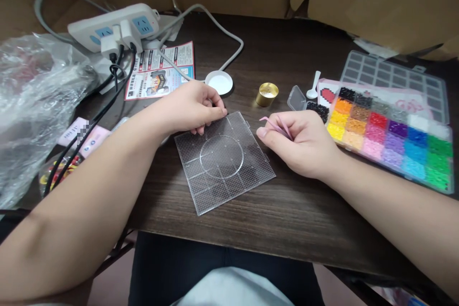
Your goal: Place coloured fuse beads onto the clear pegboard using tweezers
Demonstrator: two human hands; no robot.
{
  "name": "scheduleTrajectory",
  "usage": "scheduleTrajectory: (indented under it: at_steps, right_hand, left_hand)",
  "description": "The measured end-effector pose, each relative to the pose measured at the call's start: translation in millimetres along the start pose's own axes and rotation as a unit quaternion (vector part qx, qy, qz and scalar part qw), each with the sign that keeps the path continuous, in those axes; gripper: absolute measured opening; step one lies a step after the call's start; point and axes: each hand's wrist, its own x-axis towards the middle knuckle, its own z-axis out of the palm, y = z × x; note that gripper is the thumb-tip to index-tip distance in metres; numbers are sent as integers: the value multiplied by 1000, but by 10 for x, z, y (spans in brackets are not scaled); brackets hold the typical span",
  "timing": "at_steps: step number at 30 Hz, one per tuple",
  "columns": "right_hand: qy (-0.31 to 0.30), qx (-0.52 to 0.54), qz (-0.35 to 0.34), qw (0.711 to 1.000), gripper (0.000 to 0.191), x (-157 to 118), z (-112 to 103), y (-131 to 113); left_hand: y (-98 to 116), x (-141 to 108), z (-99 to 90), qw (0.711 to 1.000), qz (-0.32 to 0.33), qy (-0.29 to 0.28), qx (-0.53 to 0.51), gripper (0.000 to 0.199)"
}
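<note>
A clear pegboard (222, 191) with a raised ring in its middle lies on the dark wooden table. My left hand (195, 105) is over the board's far left corner, thumb and index finger pinched together. A tiny dark speck shows at those fingertips, too small to name. To the right of the board, my right hand (301, 141) is closed round pink tweezers (274, 125), whose bent tip points left. Just beyond this hand stands a small box of black beads (317, 110), partly hidden by it, with its clear lid (297, 99) raised.
A bead case (390, 138) with many colours lies at the right. Behind the board are a gold tin (267, 94), a white dish (219, 82) and a white scoop (313, 86). A power strip (114, 26), black cables (118, 91), a leaflet (161, 74) and plastic wrap (39, 100) crowd the left.
</note>
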Motion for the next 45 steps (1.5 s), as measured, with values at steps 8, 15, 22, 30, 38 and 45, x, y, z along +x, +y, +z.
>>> scheduleTrajectory:
  at_steps: [8, 15, 22, 30, 38, 45]
  right_hand:
    - [-5, -8, -12, 1000, 68, 1, -9, -7]
    - [-7, -39, -18, 999, 69, -12, 7, -4]
    - [-38, -5, -26, 999, 59, -20, -29, 4]
    - [54, 83, -24, 995, 55, -125, 8, 44]
    - [-142, -144, -186, 962, 25, -260, 68, -68]
    - [-177, -199, -154, 952, 23, -263, 71, -114]
  left_hand:
    - [-53, 13, -14, 1000, 25, -2, -5, 20]
    - [-64, 19, 4, 1000, 31, 4, 1, 21]
    - [-35, 23, 140, 996, 67, 52, 18, 22]
    - [88, -109, 169, 997, 44, 50, -48, 12]
    - [-34, -142, 120, 996, 69, 17, 52, 40]
    - [-27, -128, 18, 996, 35, -23, 79, 33]
